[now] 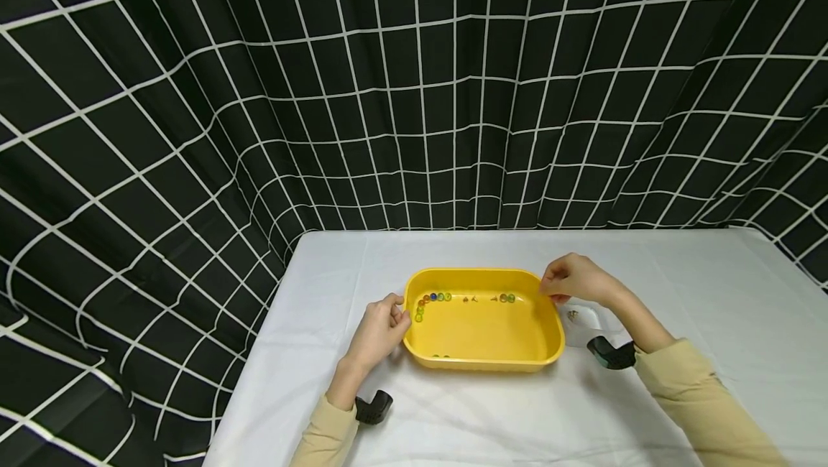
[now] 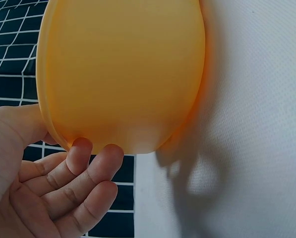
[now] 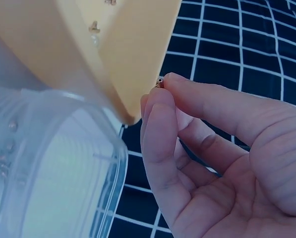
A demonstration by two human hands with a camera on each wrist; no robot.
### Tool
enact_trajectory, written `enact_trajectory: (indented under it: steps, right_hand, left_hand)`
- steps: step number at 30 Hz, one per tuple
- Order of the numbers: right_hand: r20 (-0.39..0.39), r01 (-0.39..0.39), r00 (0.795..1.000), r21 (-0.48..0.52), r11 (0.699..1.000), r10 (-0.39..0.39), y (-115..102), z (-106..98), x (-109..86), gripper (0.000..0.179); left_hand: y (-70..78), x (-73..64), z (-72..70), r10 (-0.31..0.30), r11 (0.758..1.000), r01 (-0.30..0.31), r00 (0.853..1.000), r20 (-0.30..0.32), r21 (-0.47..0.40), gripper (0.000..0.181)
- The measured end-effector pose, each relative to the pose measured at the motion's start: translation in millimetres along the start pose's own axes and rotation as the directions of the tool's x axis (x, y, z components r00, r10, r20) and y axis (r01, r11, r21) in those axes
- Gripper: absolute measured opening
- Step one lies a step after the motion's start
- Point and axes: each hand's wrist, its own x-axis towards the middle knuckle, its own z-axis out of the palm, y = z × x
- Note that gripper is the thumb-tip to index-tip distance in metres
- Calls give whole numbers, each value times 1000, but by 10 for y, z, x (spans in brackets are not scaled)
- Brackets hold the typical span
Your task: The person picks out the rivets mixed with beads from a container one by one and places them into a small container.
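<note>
A yellow plastic basin (image 1: 485, 341) sits on the white cloth with glass marbles (image 1: 433, 297) and several small brass-coloured metal pieces (image 1: 474, 299) along its far inner side. My left hand (image 1: 378, 330) holds the basin's left rim between thumb and fingers, as the left wrist view shows. Over the basin's far right corner, my right hand (image 1: 578, 280) pinches a small brass-coloured metal piece (image 3: 159, 83) between thumb and index finger. Its exact kind is too small to tell. Below that hand, right of the basin, stands a clear plastic container (image 3: 63, 163) with more such pieces (image 3: 6, 161) in it.
White cloth (image 1: 504, 417) covers the table. A black curtain with white grid lines (image 1: 453, 108) rises behind the table and on both sides. A black camera (image 1: 373, 407) is strapped to the left wrist, another (image 1: 610, 353) to the right.
</note>
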Motion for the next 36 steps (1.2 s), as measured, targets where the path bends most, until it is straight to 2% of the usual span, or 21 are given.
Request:
enact_trajectory:
  steps: [21, 36]
  right_hand:
    - [-17, -19, 1000, 18, 1000, 20, 184, -132, -175, 14]
    - [-23, -64, 998, 17, 998, 64, 287, -167, -284, 13]
  left_hand:
    - [7, 5, -1, -3, 1000, 3, 1000, -2, 2, 28]
    - [-4, -5, 11, 0, 1000, 0, 1000, -7, 5, 27]
